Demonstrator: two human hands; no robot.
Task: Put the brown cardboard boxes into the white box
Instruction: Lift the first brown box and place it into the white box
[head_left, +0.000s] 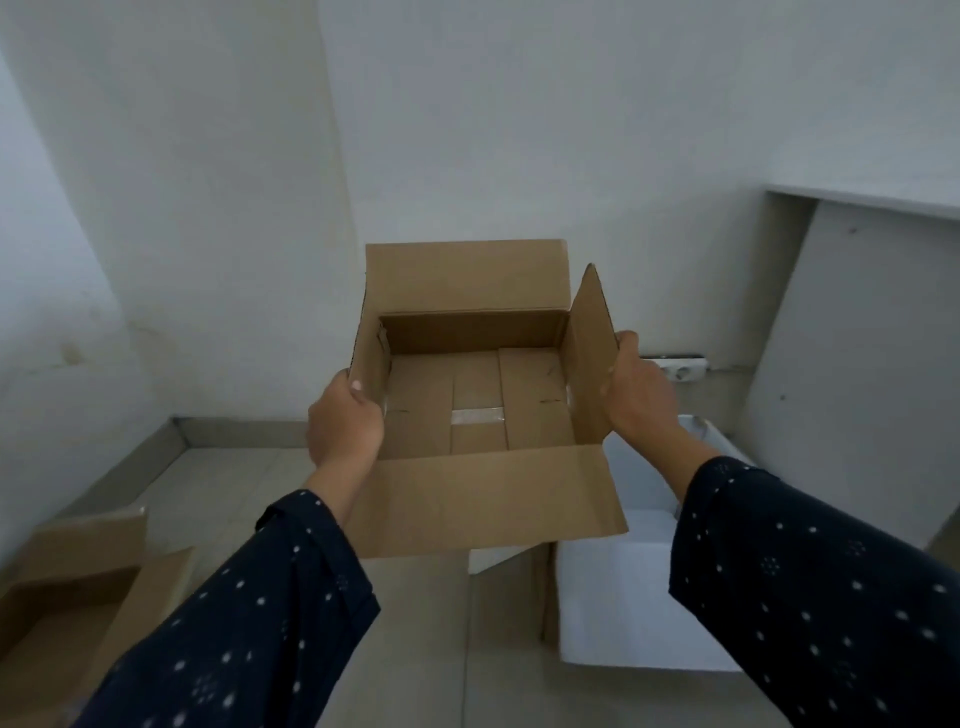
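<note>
I hold an empty brown cardboard box (478, 400) in the air at the centre of the head view, its four flaps open and clear tape on its floor. My left hand (343, 421) grips its left wall, thumb over the rim. My right hand (641, 389) grips the upright right flap from outside. The white box (618, 608) stands on the floor below and to the right, partly hidden by the held box and my right sleeve. Another brown cardboard box (72, 608) sits open on the floor at the lower left.
White walls meet in a corner ahead. A white panel (857, 374) leans against the right wall. A white power socket (685, 371) is low on the wall behind my right hand. The floor is pale tile.
</note>
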